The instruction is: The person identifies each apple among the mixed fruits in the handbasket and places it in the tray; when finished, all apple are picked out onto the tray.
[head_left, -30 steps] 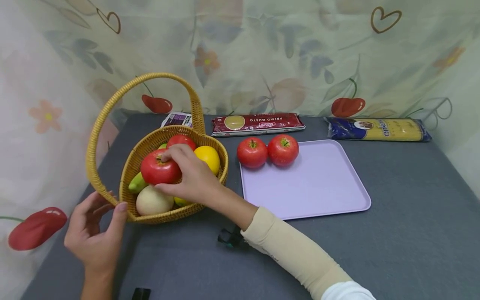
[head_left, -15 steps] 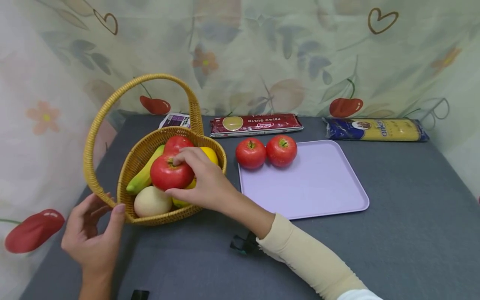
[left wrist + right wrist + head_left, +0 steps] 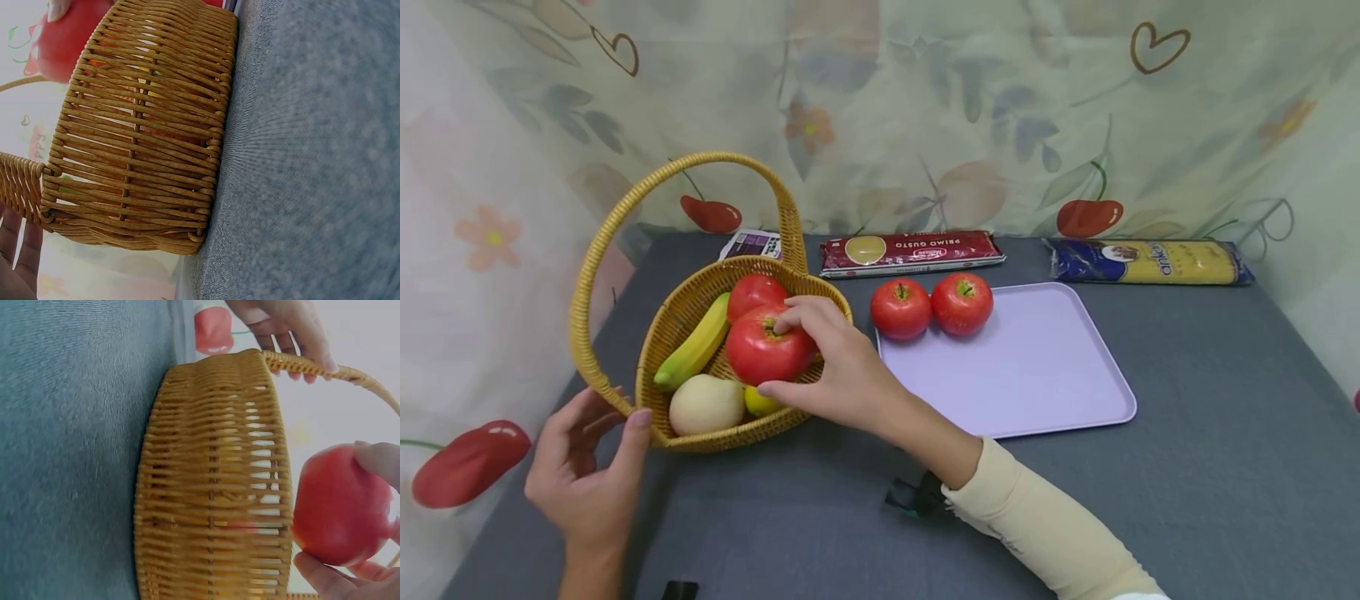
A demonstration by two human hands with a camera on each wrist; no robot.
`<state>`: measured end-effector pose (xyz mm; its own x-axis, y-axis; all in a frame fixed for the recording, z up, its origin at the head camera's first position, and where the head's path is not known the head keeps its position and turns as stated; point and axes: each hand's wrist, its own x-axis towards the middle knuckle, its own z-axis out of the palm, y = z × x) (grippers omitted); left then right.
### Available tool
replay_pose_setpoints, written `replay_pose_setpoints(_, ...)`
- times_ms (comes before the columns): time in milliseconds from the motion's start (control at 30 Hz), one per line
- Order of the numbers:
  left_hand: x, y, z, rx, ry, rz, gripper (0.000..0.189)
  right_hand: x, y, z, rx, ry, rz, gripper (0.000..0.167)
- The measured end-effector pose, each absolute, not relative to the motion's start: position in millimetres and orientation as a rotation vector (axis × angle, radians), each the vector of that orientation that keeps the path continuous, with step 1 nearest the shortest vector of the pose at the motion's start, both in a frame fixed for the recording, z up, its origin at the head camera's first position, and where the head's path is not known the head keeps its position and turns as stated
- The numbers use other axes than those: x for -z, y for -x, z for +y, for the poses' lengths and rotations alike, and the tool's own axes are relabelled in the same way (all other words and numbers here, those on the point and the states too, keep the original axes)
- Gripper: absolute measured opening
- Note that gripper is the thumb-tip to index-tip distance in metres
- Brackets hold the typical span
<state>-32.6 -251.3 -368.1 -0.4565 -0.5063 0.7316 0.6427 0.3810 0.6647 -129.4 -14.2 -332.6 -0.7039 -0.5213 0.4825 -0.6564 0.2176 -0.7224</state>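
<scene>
My right hand (image 3: 842, 367) grips a red apple (image 3: 763, 350) between thumb and fingers, over the right side of a wicker basket (image 3: 658, 358). In the right wrist view the apple sits just above the basket's rim. Fingers of my left hand (image 3: 591, 475) pinch the lower end of the basket's arched handle (image 3: 583, 333) at the near left corner. Inside the basket are a second red apple (image 3: 752, 293), a banana (image 3: 696, 343), a pale round fruit (image 3: 706, 406) and a yellow fruit (image 3: 762, 402), partly hidden by the right hand.
Two red apples (image 3: 900, 310) sit at the far left corner of a lilac tray (image 3: 1037, 367), right of the basket. Along the back lie a red spaghetti packet (image 3: 917, 252), a blue and yellow pasta packet (image 3: 1150, 261) and a purple-white packet (image 3: 752, 243). A patterned curtain hangs behind.
My right hand has moved the held apple rightward across the basket, uncovering the banana and more of the apple behind. My left hand keeps its hold on the handle.
</scene>
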Motion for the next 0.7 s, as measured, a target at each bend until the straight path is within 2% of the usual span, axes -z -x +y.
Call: replay_pose_setpoints(700, 369.2, 33.3, -252.4, 1.335, 0.144, -1.535, 0.042, 330.8, 145.7, 46.2, -1.467, -0.845, -2.385, 0.049)
